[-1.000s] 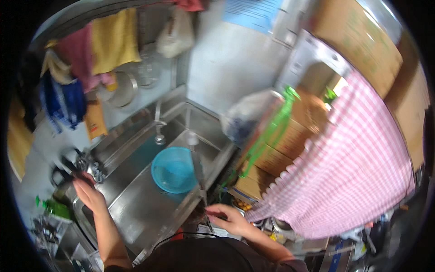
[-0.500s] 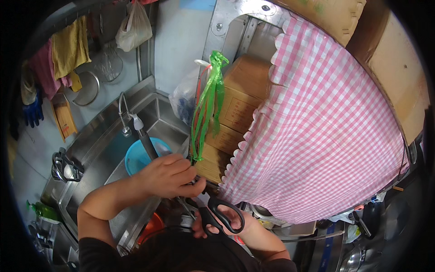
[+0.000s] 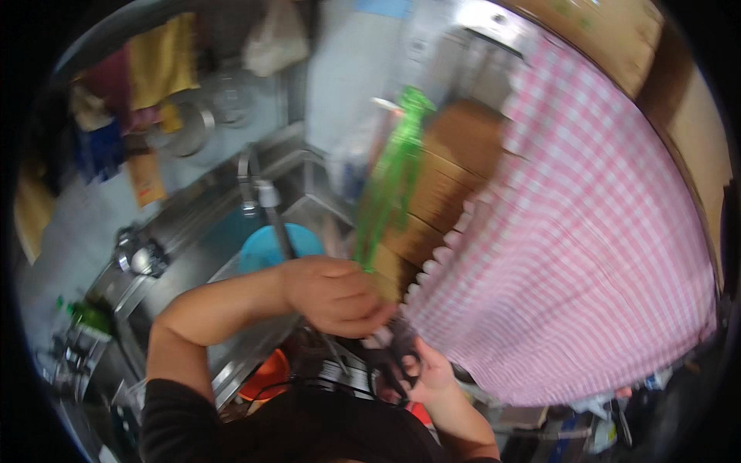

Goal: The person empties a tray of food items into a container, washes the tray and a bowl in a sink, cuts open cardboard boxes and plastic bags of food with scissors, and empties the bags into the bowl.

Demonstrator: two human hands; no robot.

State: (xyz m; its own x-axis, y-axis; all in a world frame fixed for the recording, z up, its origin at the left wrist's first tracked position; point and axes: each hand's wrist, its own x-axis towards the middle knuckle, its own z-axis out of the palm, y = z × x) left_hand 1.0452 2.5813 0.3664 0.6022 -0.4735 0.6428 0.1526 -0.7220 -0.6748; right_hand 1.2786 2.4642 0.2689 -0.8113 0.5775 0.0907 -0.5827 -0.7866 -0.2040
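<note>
My left hand point(image 3: 336, 297) reaches across from the left with its fingers curled closed just below the lower end of the hanging green plastic strips point(image 3: 397, 181). Whatever is in its fingers is hidden and blurred. Below and to its right, my right hand point(image 3: 432, 376) grips black-handled scissors point(image 3: 392, 378), the thumb up beside the handles. The blades are smeared by motion near my left fingertips, and I cannot tell whether they touch anything.
To the left is a steel sink point(image 3: 193, 239) with a blue basin point(image 3: 305, 239) and a faucet. A pink checkered cloth point(image 3: 579, 255) hangs at the right, beside stacked cardboard boxes point(image 3: 444, 185). An orange container point(image 3: 266, 374) stands low by the sink's front.
The whole view has swung, so the scene sits farther right and is blurred. The scissors have turned in my right hand, whose thumb now shows. My left hand stays closed.
</note>
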